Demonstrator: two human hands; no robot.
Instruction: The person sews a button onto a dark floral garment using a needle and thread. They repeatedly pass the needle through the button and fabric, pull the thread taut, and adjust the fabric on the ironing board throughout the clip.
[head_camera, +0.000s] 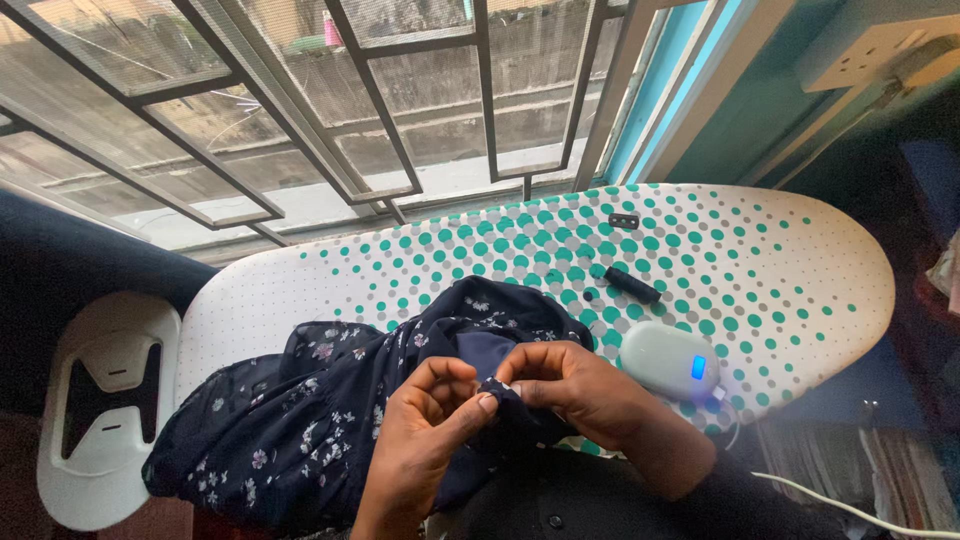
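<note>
A dark navy garment with small pale flowers (300, 410) lies bunched on the near left part of a white ironing board with green and grey dots (740, 250). My left hand (425, 425) and my right hand (570, 385) meet at the middle of the cloth. Both pinch one small fold of the fabric between thumb and fingers, fingertips almost touching. I cannot tell whether anything small, such as a needle, is between them.
A white rounded device with a blue light (668, 360) sits right of my right hand, its white cable (850, 510) running off right. A black cylinder (630, 284) and a small black clip (623, 220) lie farther back. A white iron rest (105, 400) is at left; a barred window (380, 100) beyond.
</note>
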